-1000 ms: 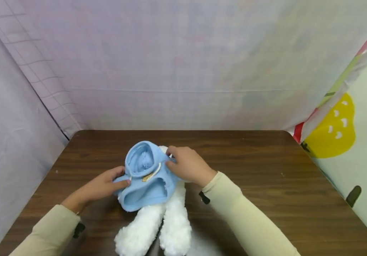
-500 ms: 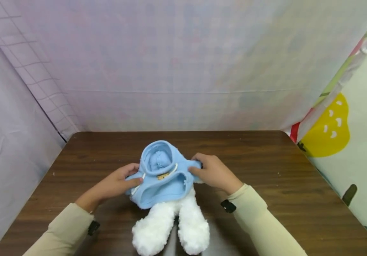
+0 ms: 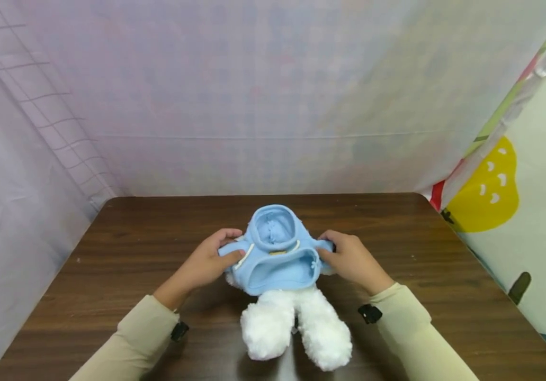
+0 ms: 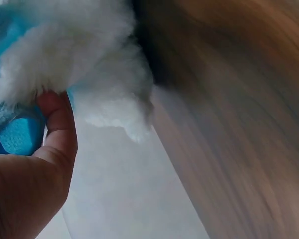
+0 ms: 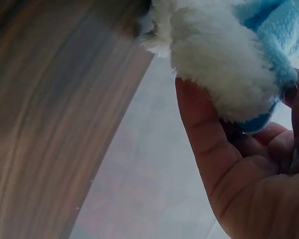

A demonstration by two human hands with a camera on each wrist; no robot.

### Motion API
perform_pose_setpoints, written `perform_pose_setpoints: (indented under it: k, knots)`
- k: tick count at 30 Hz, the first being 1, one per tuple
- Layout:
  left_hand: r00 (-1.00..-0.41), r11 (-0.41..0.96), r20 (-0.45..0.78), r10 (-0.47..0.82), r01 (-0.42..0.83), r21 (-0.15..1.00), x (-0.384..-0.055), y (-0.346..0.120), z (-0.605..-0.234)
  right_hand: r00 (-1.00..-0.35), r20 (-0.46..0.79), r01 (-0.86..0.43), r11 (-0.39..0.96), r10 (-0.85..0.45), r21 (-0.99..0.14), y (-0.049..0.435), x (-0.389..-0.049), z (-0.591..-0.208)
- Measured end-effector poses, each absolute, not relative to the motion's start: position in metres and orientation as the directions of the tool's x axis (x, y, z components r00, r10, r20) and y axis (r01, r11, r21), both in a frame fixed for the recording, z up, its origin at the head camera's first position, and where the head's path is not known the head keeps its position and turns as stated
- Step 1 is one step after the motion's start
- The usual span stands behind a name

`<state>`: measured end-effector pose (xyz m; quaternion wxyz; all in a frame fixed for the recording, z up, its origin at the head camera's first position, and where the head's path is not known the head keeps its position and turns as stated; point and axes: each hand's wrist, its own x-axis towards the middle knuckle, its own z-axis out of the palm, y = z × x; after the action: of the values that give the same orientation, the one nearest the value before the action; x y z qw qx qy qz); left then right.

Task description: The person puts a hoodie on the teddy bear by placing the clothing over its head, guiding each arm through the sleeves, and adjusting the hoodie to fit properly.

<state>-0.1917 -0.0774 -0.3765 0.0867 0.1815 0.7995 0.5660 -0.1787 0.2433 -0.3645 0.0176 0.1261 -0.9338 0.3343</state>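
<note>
Pale-blue hoodie [image 3: 279, 270], sleeves [image 3: 232, 247] pinched in left hand [image 3: 208, 260] and right hand [image 3: 352, 260], white plush toy [image 3: 294, 297] beneath, upper body hidden.

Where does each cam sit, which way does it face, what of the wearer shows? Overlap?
Head: worn on the head, facing forward and down at the table, blue hoodie and white plush; left grip, right grip and sleeves show.
Left wrist: on that wrist, facing the left grip's work at close range; part of that grip shows.
Right wrist: on that wrist, facing the right grip's work; part of that grip shows.
Shared by both wrist views: white plush, blue hoodie, table.
</note>
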Motion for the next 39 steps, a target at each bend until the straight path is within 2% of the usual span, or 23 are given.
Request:
perform_pose_setpoints:
  k: [5, 9, 13, 17, 22, 26, 31, 39]
  knots:
    - [-0.93, 0.258, 0.068, 0.361, 0.17, 0.951, -0.192, -0.06, -0.375, -0.969, 0.154, -0.247, 0.766, -0.193, -0.594, 0.254, -0.176, -0.366]
    - [-0.94, 0.268, 0.045, 0.339, 0.143, 0.953, -0.191, -0.055, -0.376, -0.971, 0.136, -0.239, 0.769, -0.197, -0.594, 0.26, -0.174, -0.363]
    - [-0.94, 0.281, -0.013, 0.341, 0.089, 0.956, -0.19, -0.058, -0.375, -0.964, 0.071, -0.246, 0.767, -0.255, -0.593, 0.26, -0.176, -0.359]
    - [-0.914, 0.291, -0.099, 0.394, 0.022, 0.957, -0.19, -0.064, -0.37, -0.942, 0.025, -0.293, 0.779, -0.336, -0.554, 0.257, -0.182, -0.352]
    - [-0.901, 0.402, -0.155, 0.404, 0.023, 0.915, -0.194, -0.072, -0.365, -0.914, -0.003, -0.34, 0.772, -0.405, -0.538, 0.249, -0.188, -0.341]
    - [-0.907, 0.46, -0.109, 0.407, 0.101, 0.882, -0.199, -0.076, -0.366, -0.895, -0.02, -0.367, 0.763, -0.445, -0.533, 0.243, -0.192, -0.335]
    - [-0.917, 0.414, -0.013, 0.399, 0.167, 0.895, -0.208, -0.084, -0.36, -0.883, 0.014, -0.406, 0.749, -0.469, -0.523, 0.237, -0.201, -0.325]
    - [-0.916, 0.422, 0.164, 0.366, 0.321, 0.848, -0.236, -0.091, -0.329, -0.922, 0.123, -0.369, 0.738, -0.367, -0.565, 0.232, -0.228, -0.3]
